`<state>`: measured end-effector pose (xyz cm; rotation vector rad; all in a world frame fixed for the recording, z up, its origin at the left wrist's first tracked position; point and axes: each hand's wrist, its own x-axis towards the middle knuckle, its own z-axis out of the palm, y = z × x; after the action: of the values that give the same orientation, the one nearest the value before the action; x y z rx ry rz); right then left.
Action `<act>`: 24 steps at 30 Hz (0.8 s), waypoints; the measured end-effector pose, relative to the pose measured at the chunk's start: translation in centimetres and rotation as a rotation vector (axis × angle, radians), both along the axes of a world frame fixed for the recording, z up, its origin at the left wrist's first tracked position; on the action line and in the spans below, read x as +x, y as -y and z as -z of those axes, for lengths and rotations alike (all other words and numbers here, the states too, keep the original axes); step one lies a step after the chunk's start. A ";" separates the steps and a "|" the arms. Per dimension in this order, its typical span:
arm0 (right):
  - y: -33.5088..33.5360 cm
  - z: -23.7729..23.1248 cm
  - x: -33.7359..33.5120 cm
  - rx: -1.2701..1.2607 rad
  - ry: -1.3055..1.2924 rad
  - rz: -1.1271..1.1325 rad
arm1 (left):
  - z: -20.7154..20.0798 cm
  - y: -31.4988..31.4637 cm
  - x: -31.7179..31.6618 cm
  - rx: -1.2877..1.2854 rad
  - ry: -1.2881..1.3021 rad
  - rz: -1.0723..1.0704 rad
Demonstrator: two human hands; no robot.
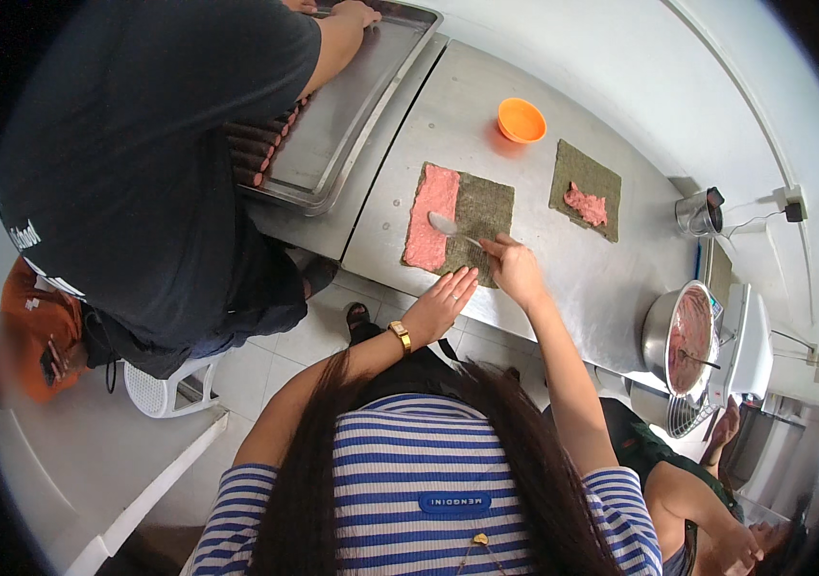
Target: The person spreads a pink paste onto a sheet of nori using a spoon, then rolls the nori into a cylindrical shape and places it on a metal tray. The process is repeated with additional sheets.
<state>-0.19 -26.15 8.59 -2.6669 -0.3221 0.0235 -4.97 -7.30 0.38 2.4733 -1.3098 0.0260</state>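
A dark green seaweed sheet [486, 202] lies on the steel table in front of me. Pink meat paste [430, 230] covers its left part in an even band. My right hand [517, 269] is closed round the handle of a metal spoon [444, 224], whose bowl rests on the paste. Fingers stretched out, my left hand [440, 305] lies flat at the sheet's near edge and holds nothing. To the right is a second seaweed sheet [572, 165] with a lump of pink paste [587, 204] on it.
An orange bowl [522, 121] stands toward the table's far side. At right, a steel mixing bowl [654, 338] holds pink paste beside a white machine [747, 336]. A steel container [694, 215] sits near the wall. On the left, a person in black reaches over a tray [344, 144] with dark rolls [254, 154].
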 end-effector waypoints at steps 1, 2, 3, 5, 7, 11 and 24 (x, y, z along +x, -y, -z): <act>-0.1 -0.1 -0.8 0.020 0.009 -0.020 | 0.0 0.0 0.0 -0.006 -0.005 0.000; -0.3 -0.3 -1.6 0.005 -0.026 -0.027 | 0.1 0.0 0.0 -0.012 -0.008 -0.001; -0.5 -0.5 -2.4 0.006 -0.038 -0.045 | 0.2 0.0 0.0 -0.010 -0.036 0.001; -0.6 -1.1 -3.4 -0.003 -0.077 -0.100 | 0.4 0.1 0.0 -0.007 -0.100 0.007; -0.2 -1.8 -3.8 -0.005 -0.126 -0.177 | 0.6 0.1 0.1 -0.050 -0.086 0.001; 0.4 -1.9 -2.6 0.016 0.003 -0.211 | 0.5 0.1 0.0 0.026 -0.074 0.001; 1.2 1.1 9.1 -0.053 0.134 -0.136 | 0.1 0.2 0.0 0.083 0.006 0.001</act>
<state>8.88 -27.37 7.53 -2.7001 -0.5528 -0.1061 -5.00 -7.52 0.25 2.5435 -1.3400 -0.0220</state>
